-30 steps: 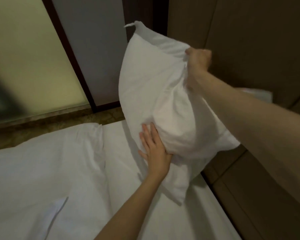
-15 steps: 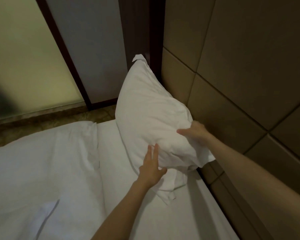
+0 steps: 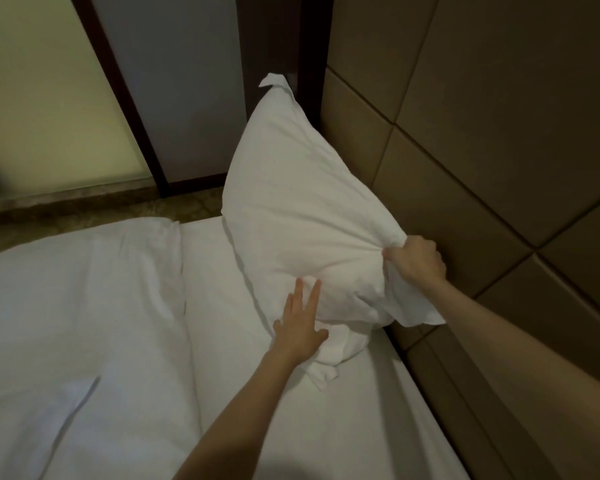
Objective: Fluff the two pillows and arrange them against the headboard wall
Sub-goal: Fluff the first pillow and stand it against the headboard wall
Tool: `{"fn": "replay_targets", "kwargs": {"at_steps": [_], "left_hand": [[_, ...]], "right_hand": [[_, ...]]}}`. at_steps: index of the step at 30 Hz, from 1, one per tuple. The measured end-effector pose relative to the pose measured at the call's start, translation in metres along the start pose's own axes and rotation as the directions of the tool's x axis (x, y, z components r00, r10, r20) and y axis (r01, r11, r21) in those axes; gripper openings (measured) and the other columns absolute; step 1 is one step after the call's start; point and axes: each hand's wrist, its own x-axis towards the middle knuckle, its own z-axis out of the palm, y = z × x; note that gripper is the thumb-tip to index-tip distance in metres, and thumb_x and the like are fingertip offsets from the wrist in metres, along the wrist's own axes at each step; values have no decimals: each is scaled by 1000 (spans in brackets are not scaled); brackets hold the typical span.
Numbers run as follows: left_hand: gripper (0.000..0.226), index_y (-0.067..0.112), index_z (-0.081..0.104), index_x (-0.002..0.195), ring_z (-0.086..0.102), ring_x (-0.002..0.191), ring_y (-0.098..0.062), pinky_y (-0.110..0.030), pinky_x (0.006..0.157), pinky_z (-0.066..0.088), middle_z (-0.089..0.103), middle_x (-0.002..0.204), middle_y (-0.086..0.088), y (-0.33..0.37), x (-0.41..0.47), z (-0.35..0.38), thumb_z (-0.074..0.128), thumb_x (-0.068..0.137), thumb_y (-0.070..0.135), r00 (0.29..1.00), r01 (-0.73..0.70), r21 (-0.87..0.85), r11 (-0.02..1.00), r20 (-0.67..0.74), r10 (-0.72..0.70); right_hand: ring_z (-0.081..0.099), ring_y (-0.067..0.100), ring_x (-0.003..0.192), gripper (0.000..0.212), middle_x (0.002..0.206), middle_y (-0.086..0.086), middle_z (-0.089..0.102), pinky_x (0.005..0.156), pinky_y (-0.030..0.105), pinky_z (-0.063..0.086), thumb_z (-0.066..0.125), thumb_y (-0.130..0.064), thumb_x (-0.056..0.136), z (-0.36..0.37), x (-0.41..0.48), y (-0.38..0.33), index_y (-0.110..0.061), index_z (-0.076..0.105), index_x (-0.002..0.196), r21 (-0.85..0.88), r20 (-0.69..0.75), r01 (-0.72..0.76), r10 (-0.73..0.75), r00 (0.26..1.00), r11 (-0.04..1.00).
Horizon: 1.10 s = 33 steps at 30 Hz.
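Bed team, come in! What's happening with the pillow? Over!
Right hand gripping pillow corner. Left hand flat on its front. Pillow propped against headboard wall. Nothing blocking.

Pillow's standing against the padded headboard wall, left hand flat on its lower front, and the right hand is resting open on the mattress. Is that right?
Not quite. The right hand is not open on the mattress: the head view shows it closed on a bunched corner of the pillow, next to the headboard wall. The rest holds: the left hand lies flat against the pillow's lower front.

A rumpled white duvet (image 3: 80,306) covers the bed, beside a frosted glass panel (image 3: 39,98) (dark-framed).
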Motion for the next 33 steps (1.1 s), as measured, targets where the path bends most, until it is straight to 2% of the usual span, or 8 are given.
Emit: {"fn": "replay_targets", "kwargs": {"at_steps": [3, 5, 8, 10, 16, 21, 26, 33], "left_hand": [[90, 37, -10, 151, 3, 151, -26, -59, 112, 27, -21, 162, 4, -14, -4, 3, 56, 90, 32, 999, 21, 6, 1000, 27, -21], [87, 36, -8, 152, 7, 150, -25, -55, 112, 29, -18, 162, 5, -20, -7, 3, 54, 90, 29, 999, 11, -3, 1000, 31, -11], [82, 33, -4, 153, 9, 151, -22, -50, 112, 32, -14, 163, 6, -28, -12, 3, 51, 91, 28, 999, 16, 12, 1000, 33, -16], [78, 29, -1, 154, 8, 151, -20, -48, 113, 31, -12, 163, 7, -33, -16, 6, 48, 93, 29, 998, 34, 40, 999, 53, -36], [68, 20, 8, 155, 13, 150, -18, -45, 117, 25, 1, 164, 5, -47, -27, 11, 42, 97, 32, 992, 55, 76, 996, 109, -63], [63, 21, 10, 155, 14, 150, -17, -42, 118, 18, 5, 164, 4, -52, -40, 13, 38, 100, 33, 983, 95, 38, 995, 157, -100], [59, 17, 17, 153, 23, 147, -18, -37, 118, 20, 18, 162, 0, -64, -65, 6, 38, 100, 29, 987, 113, -33, 993, 115, -109], [49, 13, 37, 147, 41, 139, -21, -28, 114, 28, 43, 151, -7, -55, -101, -17, 43, 99, 20, 995, 85, -224, 971, -27, -93]], "right_hand": [[48, 39, 112, 53, 135, 21, 41, 80, 42, 42, 59, -23, 86, 10, -4, -10, -5, 35, 129, -201, -119, 159, -186, 975, 967], [38, 43, 126, 65, 149, 23, 27, 95, 49, 40, 58, -13, 85, 15, -6, -19, -9, 26, 141, -436, -162, 352, -458, 874, 828], [11, 39, 145, 67, 160, 14, 8, 116, 51, 14, 48, -5, 88, 31, -16, -40, -20, 22, 147, -528, 83, 673, -757, 648, 518], [0, 34, 147, 61, 162, 8, 2, 117, 50, 1, 43, -17, 93, 50, -24, -48, -27, 20, 148, -474, 255, 762, -760, 598, 440], [-11, 26, 147, 73, 161, 5, -14, 118, 45, -5, 25, -61, 92, 47, 5, 2, -29, -5, 151, -500, 248, 498, -433, 866, 709], [-4, 23, 148, 74, 161, 10, -7, 121, 37, 2, 25, -56, 95, 38, 11, 13, -17, -2, 152, -539, 210, 460, -417, 884, 706], [-8, 26, 148, 68, 161, 10, -10, 118, 44, -3, 20, -48, 98, 27, 1, 7, -10, -3, 151, -649, 156, 318, -288, 945, 691], [39, 34, 130, 45, 143, 25, 39, 107, 43, 29, 39, -18, 91, 8, -33, 2, 3, 42, 131, -595, 27, 254, -296, 955, 763]]}}
